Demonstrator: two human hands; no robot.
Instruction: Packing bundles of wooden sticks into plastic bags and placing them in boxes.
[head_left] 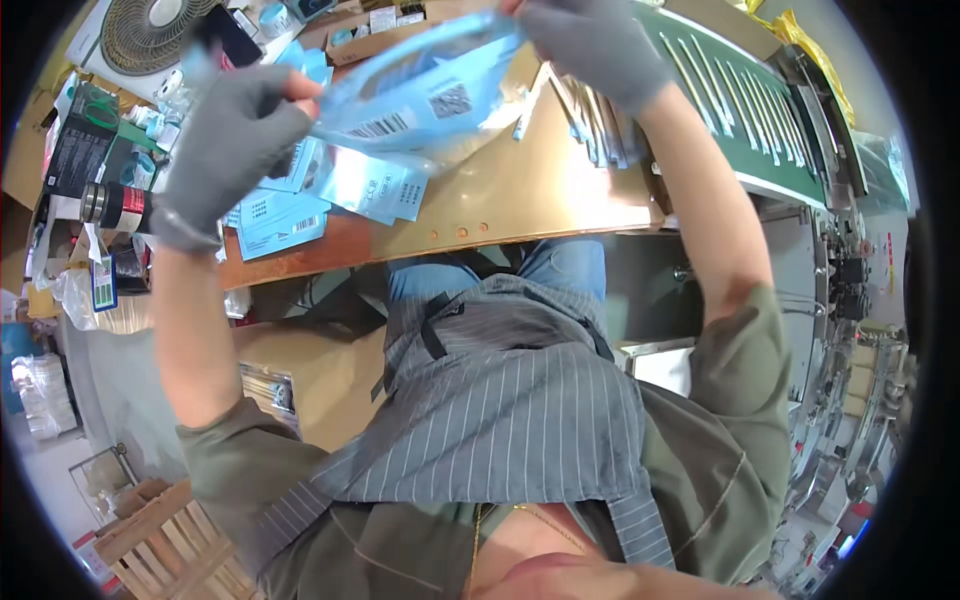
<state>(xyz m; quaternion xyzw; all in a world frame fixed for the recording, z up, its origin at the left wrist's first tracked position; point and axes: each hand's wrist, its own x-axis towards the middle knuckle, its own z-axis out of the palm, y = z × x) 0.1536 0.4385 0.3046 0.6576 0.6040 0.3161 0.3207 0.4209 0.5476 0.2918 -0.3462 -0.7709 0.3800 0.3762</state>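
Observation:
A light blue plastic pouch point(425, 112) with a code square and a barcode is stretched between my two hands above the table. My left hand point(230, 145), in a grey glove with bare fingertips, pinches the pouch's left end. At its upper right end, my right hand point(600, 50), gloved the same way, grips the pouch near the frame's top; some of its fingers are hidden. Under my left hand lie several flat blue-and-silver pouches point(285, 222), overlapping on the table. Several slim wrapped sticks point(590, 120) rest on the table below my right hand.
The brown worktable point(540, 200) has its near edge at my lap. To the right stands a green conveyor belt point(690, 75) with a row of thin sticks point(765, 110). A fan point(155, 35), a dark flask point(118, 207) and small bottles crowd the left; a cardboard box point(400, 35) sits behind.

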